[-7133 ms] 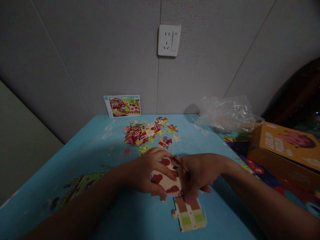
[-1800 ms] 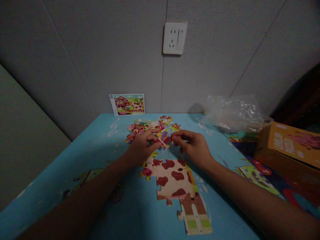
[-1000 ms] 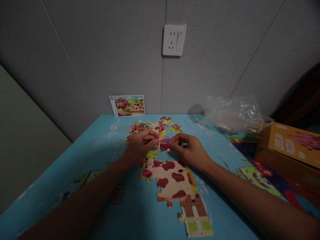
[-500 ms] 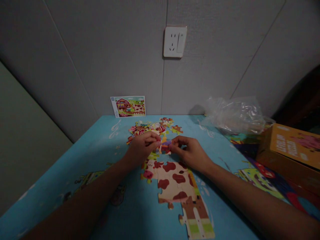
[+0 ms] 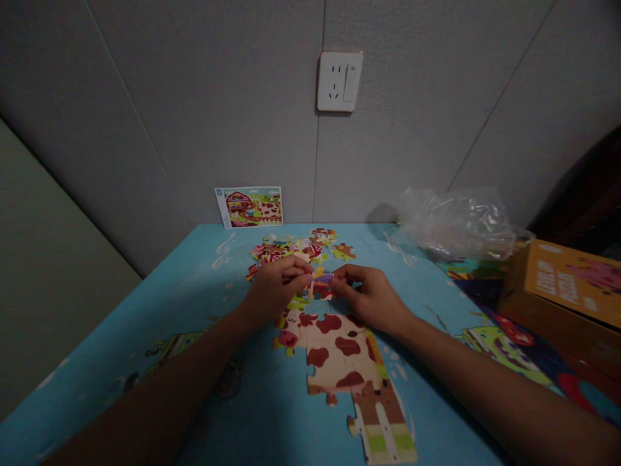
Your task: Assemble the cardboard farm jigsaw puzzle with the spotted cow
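Purple-and-red flat cardboard puzzle piece [image 5: 323, 285] sits between our two sets of fingertips; we can't tell if it's one piece or two mated. Left hand [image 5: 275, 285]: thumb and index pinched on its left edge. Right hand [image 5: 365, 288]: same on its right edge. Done, by our read: cream cow section with brown patches [image 5: 334, 346] joined on the blue cartoon-print tabletop [image 5: 272, 408], nearer us than the fingers. Knobs on its lower-left edge lack mates. Remaining: multicoloured heap of loose pieces [image 5: 274, 250] beyond our left fingers, one brown-and-green knobbed piece [image 5: 343, 251] beyond the right. Farm-scene picture card [image 5: 255, 206] stands past the heap.
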Demonstrator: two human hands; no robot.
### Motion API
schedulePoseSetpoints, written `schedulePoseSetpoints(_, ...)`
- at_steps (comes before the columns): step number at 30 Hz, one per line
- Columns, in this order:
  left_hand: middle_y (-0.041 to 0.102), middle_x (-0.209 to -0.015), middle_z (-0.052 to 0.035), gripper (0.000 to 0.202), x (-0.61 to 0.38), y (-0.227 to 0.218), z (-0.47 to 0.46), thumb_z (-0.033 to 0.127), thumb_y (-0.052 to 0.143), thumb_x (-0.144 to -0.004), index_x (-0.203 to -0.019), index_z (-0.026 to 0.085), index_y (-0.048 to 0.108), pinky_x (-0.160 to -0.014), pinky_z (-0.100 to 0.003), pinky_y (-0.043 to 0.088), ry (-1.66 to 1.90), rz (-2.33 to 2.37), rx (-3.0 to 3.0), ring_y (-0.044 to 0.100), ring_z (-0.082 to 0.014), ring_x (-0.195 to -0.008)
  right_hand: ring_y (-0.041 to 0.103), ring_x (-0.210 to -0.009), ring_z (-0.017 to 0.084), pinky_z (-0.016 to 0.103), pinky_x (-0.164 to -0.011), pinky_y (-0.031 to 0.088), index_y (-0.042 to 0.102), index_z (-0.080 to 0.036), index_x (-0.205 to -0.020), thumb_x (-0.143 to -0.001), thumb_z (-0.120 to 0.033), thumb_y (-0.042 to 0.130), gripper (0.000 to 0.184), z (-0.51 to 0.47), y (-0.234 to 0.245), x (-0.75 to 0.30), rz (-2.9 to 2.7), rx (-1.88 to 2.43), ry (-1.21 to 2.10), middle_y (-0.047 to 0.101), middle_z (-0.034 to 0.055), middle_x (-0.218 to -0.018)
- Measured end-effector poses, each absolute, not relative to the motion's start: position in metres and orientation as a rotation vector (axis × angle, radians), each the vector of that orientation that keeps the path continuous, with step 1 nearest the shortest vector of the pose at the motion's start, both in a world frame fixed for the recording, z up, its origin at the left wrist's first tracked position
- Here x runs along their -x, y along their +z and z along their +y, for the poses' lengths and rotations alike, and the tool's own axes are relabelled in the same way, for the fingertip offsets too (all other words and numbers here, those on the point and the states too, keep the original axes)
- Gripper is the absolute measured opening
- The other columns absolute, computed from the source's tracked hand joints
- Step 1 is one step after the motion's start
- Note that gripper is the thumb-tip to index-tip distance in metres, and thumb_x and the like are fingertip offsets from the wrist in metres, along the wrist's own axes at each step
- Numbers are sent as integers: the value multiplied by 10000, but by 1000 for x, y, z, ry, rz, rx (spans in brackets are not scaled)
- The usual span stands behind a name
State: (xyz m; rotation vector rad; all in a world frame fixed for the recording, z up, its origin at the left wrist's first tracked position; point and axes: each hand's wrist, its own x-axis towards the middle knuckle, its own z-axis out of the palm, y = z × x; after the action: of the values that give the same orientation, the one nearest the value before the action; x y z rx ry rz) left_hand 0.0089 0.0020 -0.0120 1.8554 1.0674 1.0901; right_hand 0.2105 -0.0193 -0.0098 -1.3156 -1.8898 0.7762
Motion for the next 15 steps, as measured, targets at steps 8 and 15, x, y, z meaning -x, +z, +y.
schedulePoseSetpoints(8, 682, -626, 27, 66, -9, -11, 2, 235, 618, -787, -828, 184, 629, -570, -223, 481, 1092, 1081, -1872, 634, -119, -584, 538, -615, 139, 265, -570, 401, 641, -161, -754, -873, -370, 524, 267, -19, -10, -210, -1902, 1305, 756, 645, 35, -689)
schedulePoseSetpoints(15, 689, -652, 12, 87, -8, -13, 3, 254, 630, -787, -832, 181, 639, -576, -229, 488, 1102, 1067, -1867, 643, -127, -604, 500, -564, 121, 256, -536, 379, 640, -160, -736, -874, -386, 523, 290, -21, -9, -210, -1896, 1324, 752, 629, 25, -666)
